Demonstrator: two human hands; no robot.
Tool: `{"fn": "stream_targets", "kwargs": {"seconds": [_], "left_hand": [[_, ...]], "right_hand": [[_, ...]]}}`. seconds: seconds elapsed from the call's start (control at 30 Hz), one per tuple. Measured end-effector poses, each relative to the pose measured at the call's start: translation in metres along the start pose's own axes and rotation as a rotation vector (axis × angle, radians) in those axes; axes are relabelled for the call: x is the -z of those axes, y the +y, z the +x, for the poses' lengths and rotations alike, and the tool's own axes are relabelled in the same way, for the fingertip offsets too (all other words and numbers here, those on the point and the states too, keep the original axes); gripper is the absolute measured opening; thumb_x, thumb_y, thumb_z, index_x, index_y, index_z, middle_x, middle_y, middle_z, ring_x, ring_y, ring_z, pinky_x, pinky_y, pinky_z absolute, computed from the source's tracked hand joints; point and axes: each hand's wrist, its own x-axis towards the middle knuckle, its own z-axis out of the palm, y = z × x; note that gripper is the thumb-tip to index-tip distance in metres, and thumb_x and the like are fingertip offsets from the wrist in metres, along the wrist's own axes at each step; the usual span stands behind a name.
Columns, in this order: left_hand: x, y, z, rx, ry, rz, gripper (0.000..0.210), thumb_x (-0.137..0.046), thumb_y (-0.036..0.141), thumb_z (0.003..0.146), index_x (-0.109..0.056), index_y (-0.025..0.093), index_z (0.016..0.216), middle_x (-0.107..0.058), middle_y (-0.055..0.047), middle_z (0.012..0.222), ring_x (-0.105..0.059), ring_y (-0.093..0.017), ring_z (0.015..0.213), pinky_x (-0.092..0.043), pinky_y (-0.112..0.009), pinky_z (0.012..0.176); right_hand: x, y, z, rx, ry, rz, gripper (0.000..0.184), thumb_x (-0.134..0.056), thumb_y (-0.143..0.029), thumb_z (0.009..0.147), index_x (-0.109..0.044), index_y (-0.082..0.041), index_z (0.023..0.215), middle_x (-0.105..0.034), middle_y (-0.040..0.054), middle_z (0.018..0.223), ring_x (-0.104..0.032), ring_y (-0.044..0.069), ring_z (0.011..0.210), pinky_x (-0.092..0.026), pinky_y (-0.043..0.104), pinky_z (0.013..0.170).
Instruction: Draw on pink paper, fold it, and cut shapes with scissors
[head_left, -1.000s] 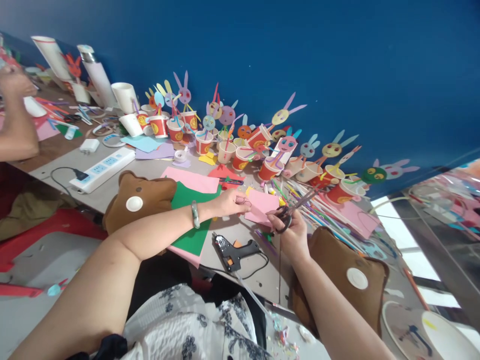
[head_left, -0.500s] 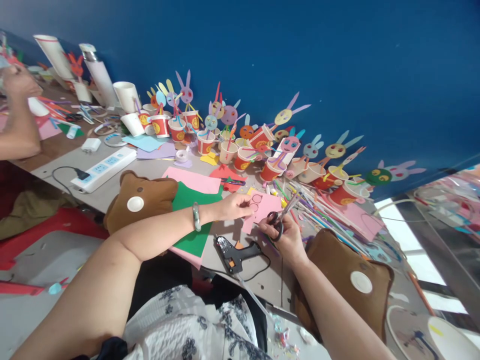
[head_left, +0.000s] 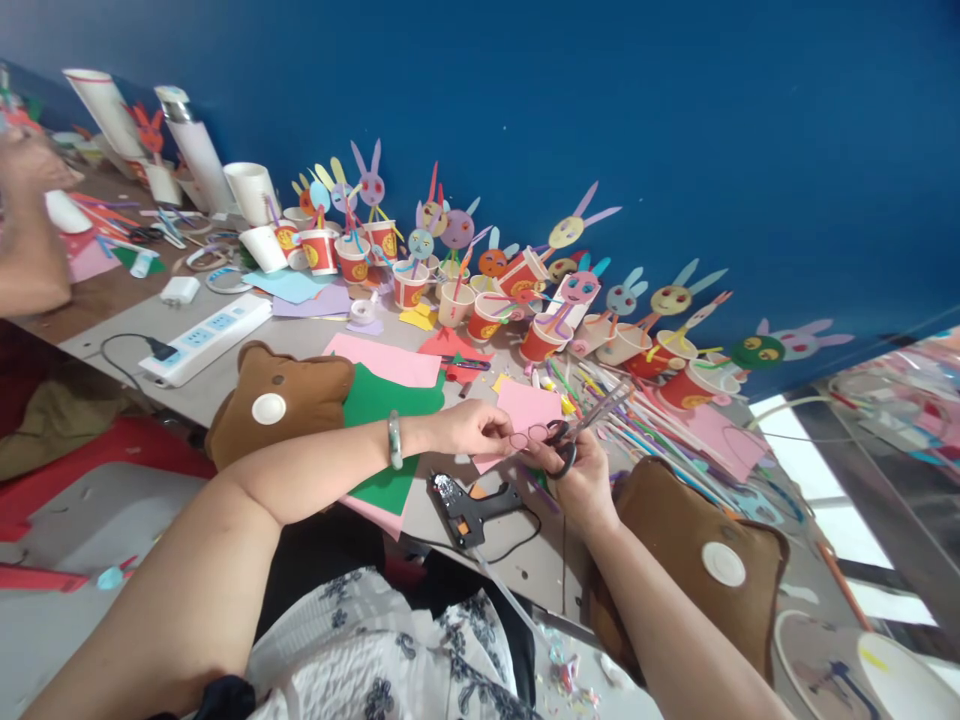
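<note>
Currently my left hand (head_left: 472,428) pinches the pink paper sheet (head_left: 525,408) above the table while my right hand (head_left: 574,470) grips scissors (head_left: 574,432) mid-cut; next likely requires turning the sheet along the drawn circles.

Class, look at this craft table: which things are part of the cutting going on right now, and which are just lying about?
In use:
left hand
right hand
pink paper
scissors

Lying about:
glue gun
power strip
green paper
brown cushion
bunny cups
</note>
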Motion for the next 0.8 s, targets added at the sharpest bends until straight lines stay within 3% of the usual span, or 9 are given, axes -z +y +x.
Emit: {"fn": "stream_targets", "kwargs": {"seconds": [0.17,0.37,0.53,0.67,0.8], "left_hand": [[0.003,0.001,0.000,0.030,0.019,-0.034,0.032,-0.067,0.044,0.081,-0.064,0.013,0.073,-0.056,0.001,0.063,-0.048,-0.008,0.059,-0.034,-0.021,0.056],[0.007,0.004,0.001,0.065,0.086,-0.115,0.029,-0.071,0.039,0.078,-0.066,0.012,0.072,-0.057,0.002,0.060,-0.048,-0.008,0.058,-0.036,-0.022,0.056],[0.022,0.018,-0.001,0.031,0.286,-0.181,0.028,-0.071,0.039,0.079,-0.064,0.013,0.075,-0.058,0.001,0.064,-0.050,-0.008,0.059,-0.039,-0.022,0.057],[0.035,0.024,-0.003,0.017,0.437,-0.214,0.025,-0.068,0.036,0.082,-0.060,0.013,0.074,-0.056,0.002,0.066,-0.049,-0.007,0.060,-0.039,-0.022,0.059],[0.040,0.026,-0.004,-0.018,0.432,-0.170,0.022,-0.062,0.031,0.085,-0.057,0.014,0.072,-0.052,0.003,0.064,-0.047,-0.006,0.060,-0.037,-0.022,0.060]], "right_hand": [[-0.003,-0.006,0.001,-0.052,0.079,0.075,0.041,-0.086,-0.040,0.066,-0.056,-0.022,0.088,-0.059,-0.0036,0.075,-0.058,0.013,0.060,-0.052,0.028,0.057],[-0.005,-0.018,-0.001,-0.026,0.069,-0.003,0.035,-0.082,-0.043,0.072,-0.056,-0.022,0.084,-0.057,-0.0036,0.071,-0.053,0.011,0.055,-0.047,0.024,0.049],[0.001,-0.021,-0.001,0.043,-0.096,-0.151,0.037,-0.077,-0.053,0.076,-0.056,-0.022,0.079,-0.061,0.0002,0.070,-0.058,0.015,0.059,-0.049,0.027,0.054],[0.008,-0.016,0.003,-0.011,-0.229,-0.233,0.041,-0.077,-0.057,0.075,-0.055,-0.022,0.078,-0.065,0.0016,0.068,-0.063,0.017,0.062,-0.049,0.028,0.058],[0.006,-0.021,0.002,-0.104,-0.347,-0.289,0.045,-0.078,-0.058,0.073,-0.052,-0.021,0.072,-0.064,0.0010,0.062,-0.059,0.015,0.056,-0.041,0.026,0.051]]}}
